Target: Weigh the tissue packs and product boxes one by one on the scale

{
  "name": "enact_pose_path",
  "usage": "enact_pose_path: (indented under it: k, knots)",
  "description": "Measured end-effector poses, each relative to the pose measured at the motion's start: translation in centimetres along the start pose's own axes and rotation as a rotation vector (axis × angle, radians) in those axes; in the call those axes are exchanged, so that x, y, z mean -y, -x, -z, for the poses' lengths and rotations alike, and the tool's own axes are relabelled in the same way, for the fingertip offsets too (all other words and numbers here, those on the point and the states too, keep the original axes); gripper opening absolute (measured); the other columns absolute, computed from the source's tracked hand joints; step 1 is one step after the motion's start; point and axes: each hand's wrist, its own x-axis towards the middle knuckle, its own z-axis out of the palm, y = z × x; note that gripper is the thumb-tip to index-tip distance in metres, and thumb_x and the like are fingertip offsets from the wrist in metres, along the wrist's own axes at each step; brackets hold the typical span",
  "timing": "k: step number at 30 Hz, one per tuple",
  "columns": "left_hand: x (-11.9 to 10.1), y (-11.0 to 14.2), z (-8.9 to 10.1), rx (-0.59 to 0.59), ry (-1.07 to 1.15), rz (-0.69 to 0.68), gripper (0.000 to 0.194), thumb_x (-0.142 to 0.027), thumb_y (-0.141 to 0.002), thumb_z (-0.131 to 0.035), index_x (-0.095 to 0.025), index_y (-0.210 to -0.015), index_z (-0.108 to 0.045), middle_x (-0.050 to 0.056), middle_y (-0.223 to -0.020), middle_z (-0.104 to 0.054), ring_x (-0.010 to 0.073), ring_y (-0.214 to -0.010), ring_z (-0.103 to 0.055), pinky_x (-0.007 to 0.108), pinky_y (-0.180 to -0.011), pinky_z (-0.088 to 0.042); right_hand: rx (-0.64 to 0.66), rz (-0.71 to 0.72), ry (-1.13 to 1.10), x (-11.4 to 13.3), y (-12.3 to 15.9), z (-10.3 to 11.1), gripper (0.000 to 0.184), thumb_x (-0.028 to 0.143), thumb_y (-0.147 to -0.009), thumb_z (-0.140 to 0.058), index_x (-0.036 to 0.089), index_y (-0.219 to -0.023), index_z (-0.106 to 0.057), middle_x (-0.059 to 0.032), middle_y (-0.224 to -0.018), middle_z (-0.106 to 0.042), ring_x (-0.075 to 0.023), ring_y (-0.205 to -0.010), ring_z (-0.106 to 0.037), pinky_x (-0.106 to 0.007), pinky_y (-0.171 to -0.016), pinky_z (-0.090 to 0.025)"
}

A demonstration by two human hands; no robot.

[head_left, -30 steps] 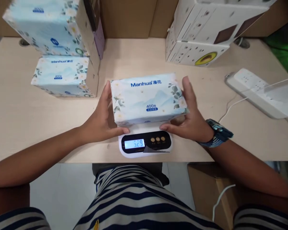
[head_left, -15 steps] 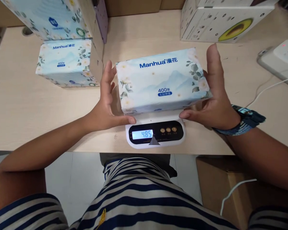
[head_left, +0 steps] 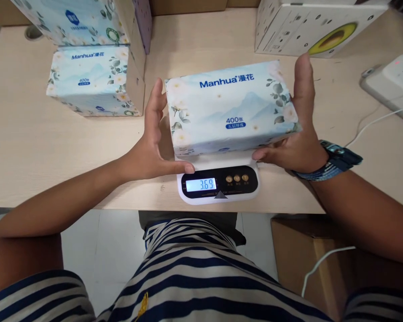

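Note:
A pale blue and white Manhua tissue pack (head_left: 233, 105) with printed flowers sits at a slight angle over a small white digital scale (head_left: 218, 197). The scale's lit display reads about 3.69. My left hand (head_left: 151, 143) grips the pack's left end, its fingers along the side and its thumb reaching towards the front of the scale. At the opposite end my right hand (head_left: 302, 129) holds the pack, one digit pointing up along the side and another bent in below the front edge. The fingertips behind the pack are hidden.
Two similar tissue packs stand stacked at the back left, the lower pack (head_left: 90, 80) fully in view. A white box with an avocado print (head_left: 309, 31) stands at the back right. A power strip (head_left: 394, 80) with a white cable lies right. Below the table is a cardboard box (head_left: 295, 250).
The scale's reading has dropped from about 4.85 to 3.69. Both hands stay around the tissue pack, with hardly any movement; the view has shifted slightly.

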Motion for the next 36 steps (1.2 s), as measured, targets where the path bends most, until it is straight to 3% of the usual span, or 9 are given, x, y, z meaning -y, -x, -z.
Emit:
enact_pose_path:
  k: [4,7,11,14,18,23,26,32,36]
  knots:
    - [0.6,-0.2,0.0,0.050,-0.054,-0.118,0.169,-0.093,-0.047,-0.090,-0.044,-0.174,0.009,0.005,-0.189,0.014,0.0437,-0.177,0.007,0.065,-0.145,-0.007,-0.019,0.014,0.031,-0.3,0.0,-0.1,0.163,0.102,-0.056,-0.076,0.031,-0.176,0.007,-0.0059,-0.178,-0.039,-0.0139,-0.165,0.035,-0.045,-0.147,-0.003]
    - [1.1,-0.3,-0.1,0.079,-0.056,-0.279,0.157,-0.094,-0.061,-0.084,-0.048,-0.172,0.017,0.003,-0.188,0.016,0.0436,-0.177,0.005,0.065,-0.142,-0.010,-0.039,0.001,0.030,-0.6,-0.2,-0.2,0.162,0.104,-0.057,-0.073,0.032,-0.176,0.010,-0.0019,-0.187,-0.015,-0.0207,-0.175,0.017,-0.041,-0.146,-0.011]
    - [1.7,-0.5,-0.4,0.118,-0.002,-0.368,0.148,-0.094,-0.072,-0.074,-0.043,-0.172,0.021,0.010,-0.187,0.000,0.0454,-0.176,-0.004,0.070,-0.136,-0.014,-0.038,0.121,-0.025,-0.7,-0.7,-0.4,0.151,0.096,-0.064,-0.078,0.041,-0.176,0.007,0.0060,-0.187,0.010,-0.0262,-0.177,-0.011,-0.040,-0.145,-0.021]
    - [2.0,-0.5,-0.4,0.090,0.011,-0.336,0.160,-0.098,-0.061,-0.079,-0.041,-0.173,0.019,0.012,-0.188,0.008,0.0451,-0.177,-0.005,0.068,-0.139,-0.014,-0.015,0.164,-0.050,-0.5,-0.7,-0.4,0.149,0.094,-0.066,-0.079,0.042,-0.176,0.007,0.0044,-0.188,0.001,-0.0256,-0.177,-0.014,-0.042,-0.145,-0.022]
    - [1.4,-0.3,-0.2,0.090,-0.012,-0.158,0.171,-0.091,-0.048,-0.092,-0.045,-0.174,0.014,0.006,-0.189,0.009,0.0441,-0.177,-0.001,0.065,-0.144,-0.012,0.008,0.057,-0.013,-0.3,-0.2,-0.4,0.162,0.098,-0.059,-0.079,0.037,-0.175,0.015,-0.0002,-0.188,-0.006,-0.0236,-0.177,-0.008,-0.039,-0.146,-0.017]
    - [0.6,-0.3,0.0,0.107,-0.016,-0.141,0.167,-0.089,-0.051,-0.092,-0.047,-0.173,0.014,0.000,-0.188,0.015,0.0435,-0.178,0.000,0.066,-0.145,-0.012,0.025,0.170,0.000,-0.7,0.4,-0.6,0.144,0.093,-0.068,-0.079,0.044,-0.175,0.005,0.0082,-0.186,0.019,-0.0242,-0.178,-0.003,-0.040,-0.148,-0.012]
    - [0.7,-0.2,0.0,0.108,-0.005,-0.110,0.169,-0.089,-0.049,-0.092,-0.049,-0.173,0.016,0.000,-0.189,0.013,0.0429,-0.178,-0.001,0.066,-0.145,-0.013,0.026,0.165,-0.005,-0.9,0.5,-0.7,0.145,0.094,-0.066,-0.080,0.048,-0.173,0.006,0.0107,-0.186,0.016,-0.0236,-0.178,0.001,-0.041,-0.148,-0.011]
    - [1.9,0.0,0.2,0.111,-0.084,-0.238,0.162,-0.084,-0.061,-0.092,-0.051,-0.169,0.024,0.000,-0.187,0.022,0.0430,-0.177,-0.003,0.067,-0.144,-0.013,0.037,0.033,-0.015,-0.3,0.3,-0.7,0.156,0.097,-0.061,-0.080,0.041,-0.173,0.014,0.0057,-0.188,0.010,-0.0202,-0.178,-0.001,-0.041,-0.147,-0.006]
    - [2.6,-0.2,0.1,0.113,-0.095,-0.269,0.152,-0.092,-0.066,-0.083,-0.054,-0.168,0.024,-0.002,-0.186,0.020,0.0441,-0.177,0.000,0.070,-0.142,-0.010,-0.002,0.015,-0.043,1.0,-0.5,-1.1,0.158,0.099,-0.057,-0.079,0.044,-0.174,0.012,0.0106,-0.186,0.014,-0.0240,-0.178,-0.006,-0.041,-0.148,-0.012]
